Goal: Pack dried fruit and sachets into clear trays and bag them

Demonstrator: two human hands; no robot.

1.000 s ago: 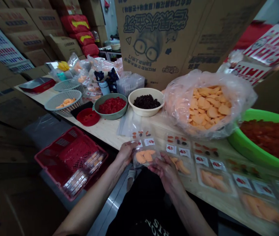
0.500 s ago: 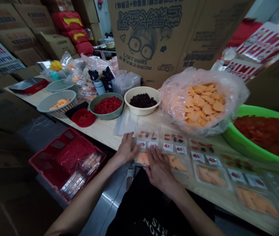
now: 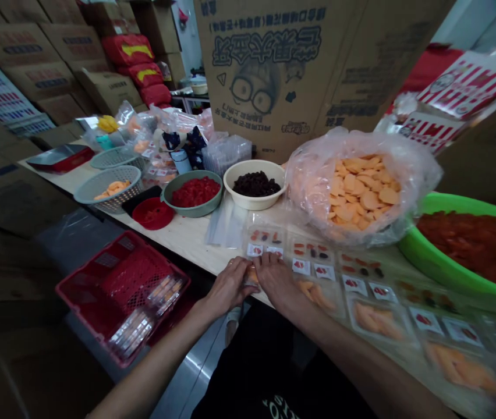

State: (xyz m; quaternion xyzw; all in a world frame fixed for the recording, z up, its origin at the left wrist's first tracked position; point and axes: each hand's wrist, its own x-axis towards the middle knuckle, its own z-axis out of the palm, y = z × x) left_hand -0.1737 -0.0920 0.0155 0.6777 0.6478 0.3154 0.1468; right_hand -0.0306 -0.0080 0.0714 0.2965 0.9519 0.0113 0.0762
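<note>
Down-left of the left hand (image 3: 229, 286) stands a red crate (image 3: 121, 285). The left hand and the right hand (image 3: 277, 280) meet, with fingers bent and closed on the near end of a clear pack (image 3: 265, 244) at the table edge. The pack has two small white labels with red marks, too small to read. Orange slices show under the fingers.

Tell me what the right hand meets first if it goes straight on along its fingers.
Probably the white sachets, just past the right hand in the clear tray; depth is unclear.
</note>
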